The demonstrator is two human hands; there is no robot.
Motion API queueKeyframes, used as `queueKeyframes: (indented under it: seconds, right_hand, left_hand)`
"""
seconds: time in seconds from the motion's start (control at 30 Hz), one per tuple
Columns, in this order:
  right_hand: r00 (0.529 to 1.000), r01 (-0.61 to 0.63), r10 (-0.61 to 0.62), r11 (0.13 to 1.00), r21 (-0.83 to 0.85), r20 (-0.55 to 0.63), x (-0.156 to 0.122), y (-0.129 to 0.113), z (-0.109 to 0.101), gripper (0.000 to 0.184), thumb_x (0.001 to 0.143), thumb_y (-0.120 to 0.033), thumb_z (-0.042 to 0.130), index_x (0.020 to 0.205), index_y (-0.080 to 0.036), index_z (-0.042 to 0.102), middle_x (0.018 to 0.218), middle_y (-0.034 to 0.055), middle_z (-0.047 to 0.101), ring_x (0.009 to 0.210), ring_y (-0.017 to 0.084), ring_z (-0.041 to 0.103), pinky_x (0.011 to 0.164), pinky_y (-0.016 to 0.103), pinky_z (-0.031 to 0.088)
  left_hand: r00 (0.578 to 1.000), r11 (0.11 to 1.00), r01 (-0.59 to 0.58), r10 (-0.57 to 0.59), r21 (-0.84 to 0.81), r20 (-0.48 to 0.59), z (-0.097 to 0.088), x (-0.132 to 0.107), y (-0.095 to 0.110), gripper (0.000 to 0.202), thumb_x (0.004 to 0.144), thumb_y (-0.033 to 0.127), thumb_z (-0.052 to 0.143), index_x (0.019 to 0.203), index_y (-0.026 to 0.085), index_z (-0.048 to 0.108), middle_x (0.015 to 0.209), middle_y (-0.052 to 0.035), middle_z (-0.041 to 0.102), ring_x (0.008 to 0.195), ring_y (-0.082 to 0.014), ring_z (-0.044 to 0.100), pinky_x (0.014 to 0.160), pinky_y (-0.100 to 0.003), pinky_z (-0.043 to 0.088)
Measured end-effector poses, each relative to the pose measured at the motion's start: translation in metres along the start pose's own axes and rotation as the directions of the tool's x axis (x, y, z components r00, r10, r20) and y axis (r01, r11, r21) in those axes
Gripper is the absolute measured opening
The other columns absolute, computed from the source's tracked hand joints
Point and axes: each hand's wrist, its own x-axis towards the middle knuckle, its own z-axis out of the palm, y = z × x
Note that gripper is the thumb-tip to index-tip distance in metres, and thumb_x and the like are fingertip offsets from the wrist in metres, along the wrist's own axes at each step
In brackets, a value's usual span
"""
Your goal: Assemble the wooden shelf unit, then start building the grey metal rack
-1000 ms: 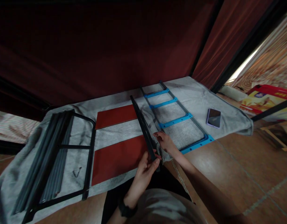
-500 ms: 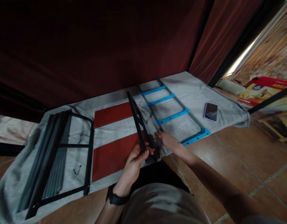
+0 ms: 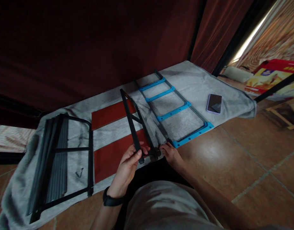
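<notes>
Black metal frame, with a short crossbar between its two long bars, is held at its near end by the left hand. That grip is clamped on the nearer-left bar, thumb laid along the top and fingers curled around beneath. From the grip the frame reaches away over the larger brick-red panel and the end of the smaller brick-red panel; whether its far end touches the cloth I cannot tell. Its other near corner sits right of the grip, between the two hands.

Just beside that corner is the right hand, fingertips drawn together; whether they pinch something small or touch the frame cannot be made out. Immediately beyond the right hand lies the near corner of a ladder-like frame with gray rails and blue crosspieces. Farther right of the grip rests a smartphone in a pale purple case.

Well to the left of the grip, past the panels, lies a second black frame, with gray tubes bundled at its far side and a thin V-shaped piece inside its outline. Gray plush cloth spreads under everything laid out around both hands.
</notes>
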Motion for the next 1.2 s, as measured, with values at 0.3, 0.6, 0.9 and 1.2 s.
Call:
queueKeyframes:
  seconds: [0.3, 0.6, 0.9, 1.2]
  right_hand:
    - [0.997, -0.016, 0.023, 0.996, 0.092, -0.071, -0.003, 0.010, 0.003, 0.022, 0.095, -0.015, 0.046, 0.097, -0.018, 0.067, 0.090, 0.0067, 0.063, 0.079, 0.018, 0.059, 0.075, 0.029, 0.048]
    - [0.993, 0.048, -0.040, 0.996, 0.070, -0.110, -0.003, 0.009, 0.015, 0.024, 0.096, -0.012, 0.044, 0.092, -0.018, 0.067, 0.089, 0.0063, 0.064, 0.079, 0.017, 0.058, 0.075, 0.028, 0.047]
    - [0.997, -0.053, 0.054, 0.999, 0.014, -0.049, 0.006, -0.002, 0.025, 0.022, 0.096, -0.011, 0.042, 0.095, -0.017, 0.063, 0.086, 0.0072, 0.069, 0.078, 0.019, 0.065, 0.075, 0.028, 0.050]
    - [0.997, 0.074, -0.074, 0.997, -0.028, 0.008, -0.010, -0.006, 0.028, 0.036, 0.087, -0.013, 0.052, 0.122, -0.010, 0.059, 0.106, 0.0148, 0.065, 0.085, 0.021, 0.067, 0.080, 0.033, 0.057]
  left_hand:
    - [1.000, 1.000, -0.005, 0.005, 0.013, 0.004, 0.008, 0.000, -0.009, 0.038, 0.078, 0.033, 0.077, 0.111, 0.018, 0.066, 0.089, -0.0060, 0.070, 0.102, -0.0260, 0.065, 0.090, -0.034, 0.044]
    - [0.999, 1.000, -0.024, 0.024, -0.007, 0.033, 0.007, 0.001, -0.010, 0.033, 0.081, 0.031, 0.075, 0.109, 0.017, 0.065, 0.088, -0.0059, 0.070, 0.107, -0.0262, 0.064, 0.093, -0.036, 0.043]
    - [1.000, 0.999, -0.005, 0.006, -0.039, 0.028, 0.010, 0.005, -0.011, 0.036, 0.079, 0.029, 0.077, 0.112, 0.017, 0.068, 0.093, -0.0074, 0.073, 0.097, -0.0222, 0.067, 0.088, -0.032, 0.046]
    - [0.997, 0.994, 0.064, -0.060, -0.092, 0.048, 0.013, 0.013, -0.010, 0.033, 0.078, 0.032, 0.080, 0.105, 0.015, 0.069, 0.098, -0.0085, 0.073, 0.091, -0.0190, 0.068, 0.074, -0.026, 0.049]
